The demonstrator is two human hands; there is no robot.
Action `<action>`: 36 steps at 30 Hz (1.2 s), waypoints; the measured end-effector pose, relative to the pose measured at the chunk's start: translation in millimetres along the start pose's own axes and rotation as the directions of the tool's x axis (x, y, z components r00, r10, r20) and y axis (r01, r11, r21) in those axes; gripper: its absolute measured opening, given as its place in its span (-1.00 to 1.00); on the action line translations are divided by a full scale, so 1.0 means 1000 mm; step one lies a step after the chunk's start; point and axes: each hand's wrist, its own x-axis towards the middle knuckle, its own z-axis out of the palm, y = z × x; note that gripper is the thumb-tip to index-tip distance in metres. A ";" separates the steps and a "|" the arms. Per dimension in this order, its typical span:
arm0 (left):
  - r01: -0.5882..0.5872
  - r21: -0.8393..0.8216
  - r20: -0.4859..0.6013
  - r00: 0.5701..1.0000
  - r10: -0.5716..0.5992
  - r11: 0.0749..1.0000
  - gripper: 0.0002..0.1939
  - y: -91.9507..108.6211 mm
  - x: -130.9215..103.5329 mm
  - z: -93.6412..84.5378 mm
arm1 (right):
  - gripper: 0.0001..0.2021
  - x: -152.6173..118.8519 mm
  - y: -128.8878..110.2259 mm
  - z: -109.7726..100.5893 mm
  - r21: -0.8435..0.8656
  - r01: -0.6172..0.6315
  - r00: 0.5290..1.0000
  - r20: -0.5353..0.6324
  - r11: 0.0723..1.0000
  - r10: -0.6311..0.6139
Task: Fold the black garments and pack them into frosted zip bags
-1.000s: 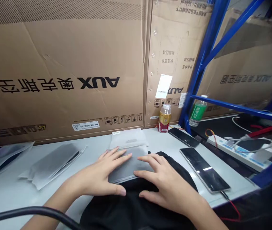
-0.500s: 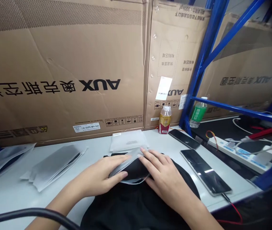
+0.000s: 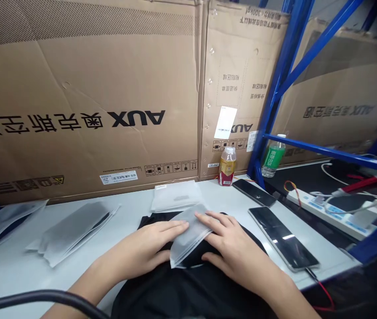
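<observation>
A frosted plastic bag (image 3: 190, 235) lies over black cloth close in front of me, its near corner folded down and several thin layers showing along one edge. My left hand (image 3: 150, 243) grips the bag's left side, fingers on top and thumb lower down. On the right side, my right hand (image 3: 226, 239) has its fingertips on the upper layer, with the thumb apart below. Something black shows under the bag between my hands; I cannot tell whether it is in the bag or is the cloth. A flat stack of frosted bags (image 3: 175, 195) lies just beyond.
More frosted bags (image 3: 75, 226) lie on the white table (image 3: 122, 217) to the left. Two phones (image 3: 283, 237) and a yellow-red bottle (image 3: 227, 166) stand or lie at right, beside a blue rack (image 3: 271, 102). Large cartons (image 3: 85, 88) wall the back. A black cable (image 3: 42, 299) crosses lower left.
The frosted bag's upper layer has turned over toward me and now covers much of the dark opening. My left thumb has moved off the top of the bag's edge.
</observation>
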 end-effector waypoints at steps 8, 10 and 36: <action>-0.006 0.127 -0.070 0.997 0.015 0.992 -0.22 -0.012 0.004 0.005 | -0.70 -0.003 -0.008 -0.014 0.307 0.065 0.957 -0.288 0.950 0.028; 0.026 0.134 -0.100 0.995 -0.013 0.991 -0.37 -0.018 0.004 -0.005 | -0.71 -0.009 -0.004 -0.027 0.450 0.063 0.930 -0.351 0.891 0.111; -0.164 0.319 -0.211 0.948 0.239 0.933 -0.72 0.071 0.043 -0.034 | -0.38 -0.014 -0.004 -0.039 0.352 -0.107 0.904 -0.355 0.930 0.238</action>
